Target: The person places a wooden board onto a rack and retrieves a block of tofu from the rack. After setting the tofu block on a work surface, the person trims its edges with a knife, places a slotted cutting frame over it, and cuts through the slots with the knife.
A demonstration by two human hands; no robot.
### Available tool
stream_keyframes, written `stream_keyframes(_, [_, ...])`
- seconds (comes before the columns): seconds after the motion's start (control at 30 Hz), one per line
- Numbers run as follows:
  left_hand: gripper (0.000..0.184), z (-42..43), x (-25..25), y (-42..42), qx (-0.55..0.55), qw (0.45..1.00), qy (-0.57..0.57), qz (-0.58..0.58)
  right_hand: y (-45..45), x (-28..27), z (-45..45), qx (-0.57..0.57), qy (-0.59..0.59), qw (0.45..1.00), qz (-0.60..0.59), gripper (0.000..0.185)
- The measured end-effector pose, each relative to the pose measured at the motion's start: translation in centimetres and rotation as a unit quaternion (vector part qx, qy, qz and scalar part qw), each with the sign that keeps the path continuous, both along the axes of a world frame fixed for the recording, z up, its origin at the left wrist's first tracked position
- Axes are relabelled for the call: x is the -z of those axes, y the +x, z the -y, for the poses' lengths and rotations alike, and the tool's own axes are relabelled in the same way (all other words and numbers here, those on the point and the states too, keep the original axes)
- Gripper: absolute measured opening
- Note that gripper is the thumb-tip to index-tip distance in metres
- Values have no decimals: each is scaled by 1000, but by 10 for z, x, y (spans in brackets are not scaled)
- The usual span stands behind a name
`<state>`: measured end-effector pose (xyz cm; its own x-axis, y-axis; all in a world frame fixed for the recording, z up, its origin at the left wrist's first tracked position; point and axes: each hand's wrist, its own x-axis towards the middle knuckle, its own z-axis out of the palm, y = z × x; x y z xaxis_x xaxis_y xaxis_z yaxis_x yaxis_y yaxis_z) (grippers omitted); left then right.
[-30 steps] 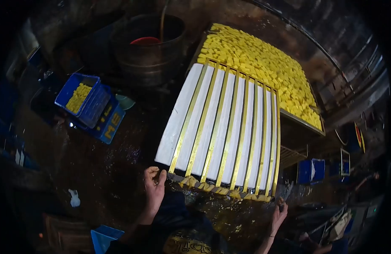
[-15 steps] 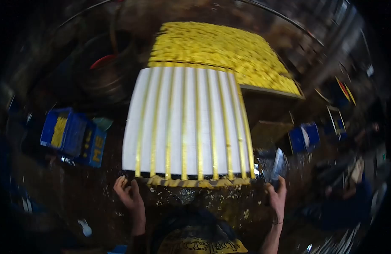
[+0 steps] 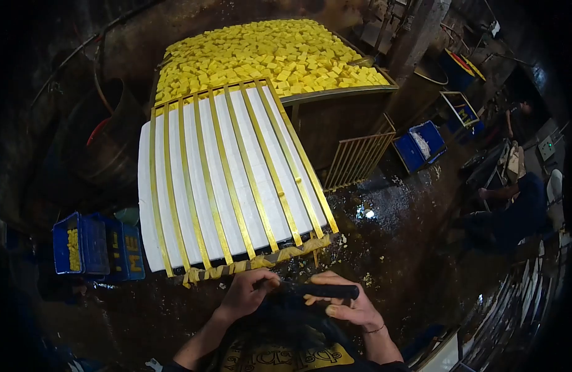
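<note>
One dark tool [image 3: 323, 290], held just short of rack's [image 3: 233, 184] near edge. Right hand [image 3: 354, 310]: fingers bent round handle [image 3: 342, 291], firm hold. Left hand [image 3: 246, 294]: fingers half curled by tool's other end; contact cannot be told. Rack directly ahead, slats over white slab [image 3: 147, 198], far end against yellow blocks [image 3: 267, 56]. Assessment: tool light, stiff, likely slippery if wet; take by handle, fingers off far end. Slab probably soft, fragile; rack rigid, heavier, best gripped by side rail [image 3: 308, 168].
</note>
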<state>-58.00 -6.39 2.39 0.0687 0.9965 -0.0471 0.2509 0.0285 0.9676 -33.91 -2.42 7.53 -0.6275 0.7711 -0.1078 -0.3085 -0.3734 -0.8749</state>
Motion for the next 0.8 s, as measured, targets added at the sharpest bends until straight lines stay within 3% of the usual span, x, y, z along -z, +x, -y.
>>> stream_keyframes(0.03, [23, -7, -1, 0, -3, 1000, 4, 1, -8, -1, 0, 30, 85, 993, 82, 32])
stream_keyframes(0.07, [24, -16, -2, 1, 22, 1000, 0, 15, -12, -1, -5, 25, 90, 992, 82, 32])
stream_keyframes(0.13, [25, -35, -7, 2, 67, 997, -11, 47, -19, -4, -18, 41, 249, 932, 261, 27])
stream_keyframes(0.2, [27, -59, -12, -7, 79, 989, -106, 71, -29, -25, -42, 52, 322, 903, 281, 21])
stream_keyframes(0.27, [37, -90, -3, -19, -26, 994, 100, -46, -41, -34, -77, 79, 373, 878, 290, 21])
stream_keyframes(0.33, [55, -131, 7, -59, -116, 949, 162, -244, -62, -38, -128, 162, 389, 866, 270, 20])
stream_keyframes(0.4, [75, -157, 23, -97, -199, 882, 123, -409, -95, -24, -206, 231, 493, 804, 237, 19])
stream_keyframes(0.47, [88, -173, 37, -125, -201, 831, 85, -512, -129, -22, -280, 188, 441, 837, 266, 17])
stream_keyframes(0.53, [95, -180, 46, -137, -204, 832, 58, -513, -165, -11, -353, 177, 511, 799, 263, 17])
stream_keyframes(0.6, [98, -181, 39, -138, -175, 835, 80, -515, -207, -20, -401, 175, 595, 723, 305, 15])
stream_keyframes(0.67, [95, -184, 30, -141, -174, 855, 37, -486, -247, -14, -451, 155, 625, 695, 320, 15])
stream_keyframes(0.8, [85, -184, 38, -143, -178, 862, 82, -468, -300, 22, -525, 105, 674, 668, 298, 15])
